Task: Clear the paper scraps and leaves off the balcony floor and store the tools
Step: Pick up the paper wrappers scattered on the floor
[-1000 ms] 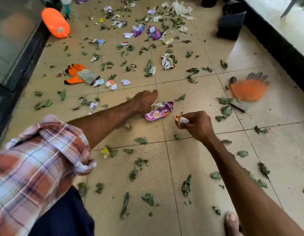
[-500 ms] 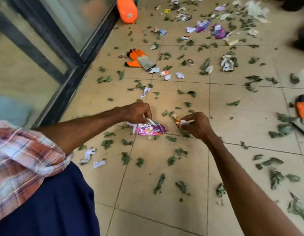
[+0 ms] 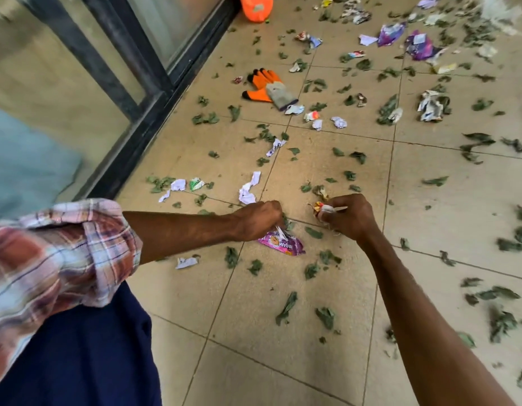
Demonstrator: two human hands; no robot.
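Note:
My left hand (image 3: 258, 219) is closed on a pink snack wrapper (image 3: 283, 244), which hangs from it just above the beige tile floor (image 3: 283, 361). My right hand (image 3: 352, 216) is shut on a small bundle of paper scraps (image 3: 322, 209) poking out past the fingers. A torn white paper strip (image 3: 248, 190) lies on the tile just beyond my left hand. Green leaves (image 3: 286, 307) and more white scraps (image 3: 179, 186) are strewn all around both hands.
An orange work glove (image 3: 265, 85) lies further out. An orange object (image 3: 255, 5) rests by the dark sliding-door frame (image 3: 142, 127) on the left. Purple wrappers (image 3: 420, 46) and crumpled paper (image 3: 431, 105) litter the far right.
The view has swung left toward the door. My left hand, still holding the pink wrapper, has moved left to the white strip. My right hand keeps its scraps.

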